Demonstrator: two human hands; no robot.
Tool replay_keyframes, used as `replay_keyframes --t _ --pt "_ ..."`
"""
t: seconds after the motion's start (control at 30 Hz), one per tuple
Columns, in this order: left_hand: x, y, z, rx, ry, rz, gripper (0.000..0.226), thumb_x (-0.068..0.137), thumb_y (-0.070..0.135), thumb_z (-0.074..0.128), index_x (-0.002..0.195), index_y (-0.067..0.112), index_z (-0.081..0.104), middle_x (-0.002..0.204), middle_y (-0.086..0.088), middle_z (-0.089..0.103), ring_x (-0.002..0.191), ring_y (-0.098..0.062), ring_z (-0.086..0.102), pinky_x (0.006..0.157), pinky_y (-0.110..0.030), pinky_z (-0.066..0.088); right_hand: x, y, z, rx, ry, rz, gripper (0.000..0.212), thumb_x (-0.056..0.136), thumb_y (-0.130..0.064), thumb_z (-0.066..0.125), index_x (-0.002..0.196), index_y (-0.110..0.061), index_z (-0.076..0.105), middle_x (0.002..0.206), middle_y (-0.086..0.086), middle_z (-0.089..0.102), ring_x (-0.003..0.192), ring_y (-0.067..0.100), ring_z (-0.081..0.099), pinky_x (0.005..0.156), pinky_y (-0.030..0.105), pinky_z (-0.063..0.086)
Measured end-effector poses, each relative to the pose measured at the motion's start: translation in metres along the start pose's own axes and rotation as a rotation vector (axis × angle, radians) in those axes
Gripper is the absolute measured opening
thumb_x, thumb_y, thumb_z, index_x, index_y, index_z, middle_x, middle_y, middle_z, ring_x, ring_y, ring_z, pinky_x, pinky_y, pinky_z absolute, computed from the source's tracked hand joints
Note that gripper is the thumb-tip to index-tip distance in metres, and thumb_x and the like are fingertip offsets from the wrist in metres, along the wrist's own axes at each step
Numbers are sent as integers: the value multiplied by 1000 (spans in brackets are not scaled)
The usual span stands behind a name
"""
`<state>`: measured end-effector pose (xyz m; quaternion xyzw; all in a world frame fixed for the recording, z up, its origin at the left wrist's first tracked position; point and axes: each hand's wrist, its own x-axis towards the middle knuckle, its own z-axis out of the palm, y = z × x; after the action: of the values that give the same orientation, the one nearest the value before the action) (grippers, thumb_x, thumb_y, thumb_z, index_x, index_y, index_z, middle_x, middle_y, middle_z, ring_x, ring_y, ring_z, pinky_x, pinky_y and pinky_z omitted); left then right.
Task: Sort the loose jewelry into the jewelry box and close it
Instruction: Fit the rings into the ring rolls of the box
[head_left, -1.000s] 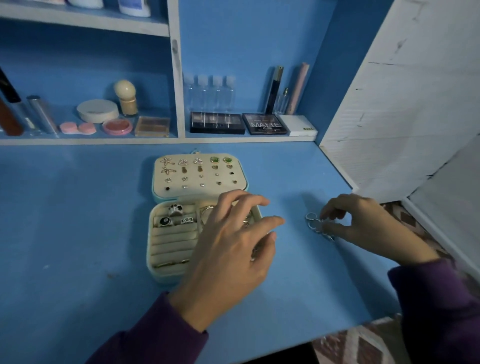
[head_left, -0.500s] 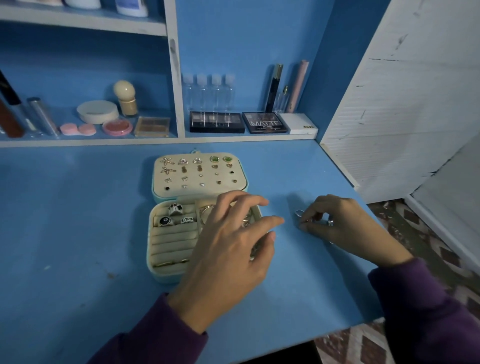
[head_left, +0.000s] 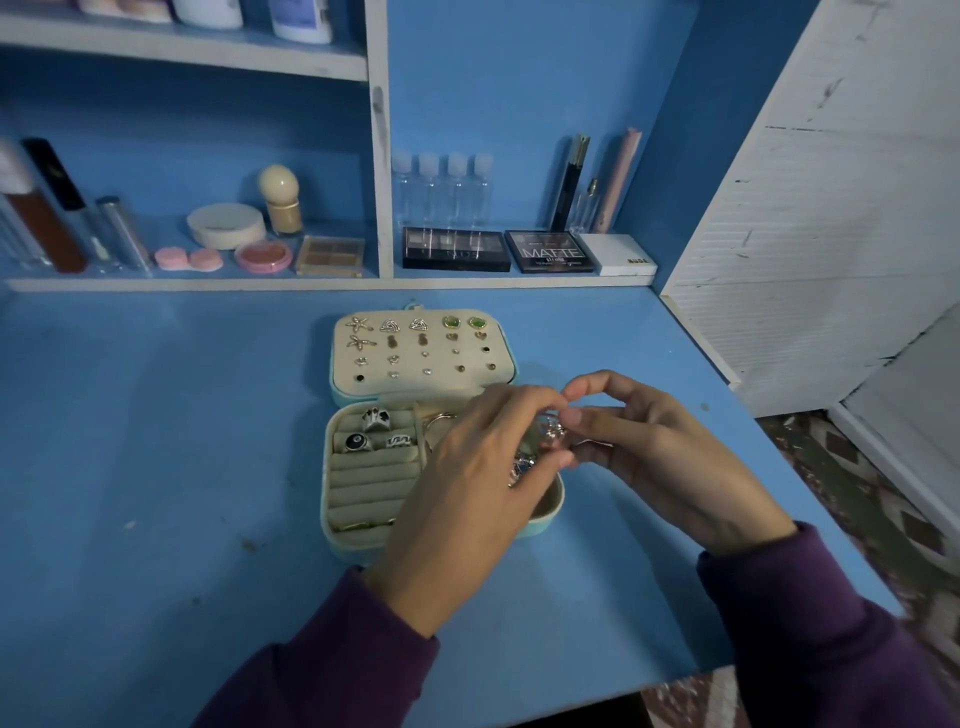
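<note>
Grip: L hand (head_left: 467, 499) and R hand (head_left: 670, 467) both pinch small silver jewelry (head_left: 552, 430) betw. fingertips, held just above right compartment of jewelry box (head_left: 343, 548). L hand hides most of that compartment. Box lies open on blue table (head_left: 156, 467); lid (head_left: 467, 382) flat behind base, studded w/ earrings (head_left: 418, 325). Three rings (head_left: 375, 418) sit in roll slots, left half of box. Exact piece type: cannot tell.

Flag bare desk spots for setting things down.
Free: desk left of the jewelry box, up to the shelf; also right of its lid, toward the white panel. Crowded: box's right half, where left hand and right hand pinch jewelry.
</note>
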<state>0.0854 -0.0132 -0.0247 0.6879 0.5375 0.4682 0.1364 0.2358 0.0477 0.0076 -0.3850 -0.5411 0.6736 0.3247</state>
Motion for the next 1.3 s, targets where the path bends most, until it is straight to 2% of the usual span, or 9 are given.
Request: replay_keyframes --t 0.1,0.2,0.33,0.43,0.5,0.63,0.8,1.13,1.3 --pt "1 -5 -1 34 44 15 18 81 22 65 99 23 60 94 11 61 86 -1 56 75 -25 47 -4 -1 1 13 -44 20 33 74 -10 63 104 -5 50 75 20 66 67 22 62 66 25 54" --pt "2 -8 -5 31 62 22 11 81 19 68 93 17 67 89 10 63 81 -1 58 74 -21 48 -9 -7 -4 -88 -41 0 36 78 -18 62 110 -6 53 85 20 71 76 23 65 69 28 53" --pt "1 -11 -14 -17 88 -22 13 80 21 71 93 18 70 86 10 67 81 1 61 74 -15 49 -3 -8 -26 -495 219 -136 10 86 -15 64 95 -14 68 84 6 72 74 14 60 68 27 46" --pt "2 -13 -18 -24 114 -35 15 79 24 68 92 18 70 83 9 68 78 0 62 72 -18 51 3 1 -42 -827 328 -166 10 85 -15 67 82 -23 72 75 -14 69 66 1 57 64 16 42" --pt "2 -13 -20 -22 124 -33 15 79 22 70 92 17 70 83 8 68 77 -1 63 71 -19 51 4 7 -47 -995 332 -182 12 83 -14 69 79 -25 71 76 -12 67 71 4 57 63 12 39" --pt "1 -13 -21 -12 119 -29 14 79 19 72 93 17 70 84 8 69 78 -2 63 71 -19 51 5 15 -49 -1221 288 -167 8 80 -19 71 80 -27 68 81 -3 62 81 13 52 70 24 37" --pt "0 -11 -23 7 117 -38 15 79 16 76 93 17 70 84 11 68 78 -1 63 71 -18 51 8 19 -46 -1297 323 -139 6 78 -22 74 81 -19 70 75 -5 56 79 12 48 66 22 32" --pt "0 -9 -27 50 151 -13 16 75 12 80 87 16 71 77 10 68 75 0 63 68 -10 48 13 24 -41 -1330 342 -198 3 81 -13 69 80 -10 72 77 1 62 81 16 54 70 21 37" --pt "-6 -16 -36 5 161 -34 15 78 24 73 92 17 72 77 9 69 72 -2 64 69 -22 53 15 21 -26 -1243 386 -343 8 78 -8 69 73 -14 68 67 -3 60 62 2 51 65 7 39"
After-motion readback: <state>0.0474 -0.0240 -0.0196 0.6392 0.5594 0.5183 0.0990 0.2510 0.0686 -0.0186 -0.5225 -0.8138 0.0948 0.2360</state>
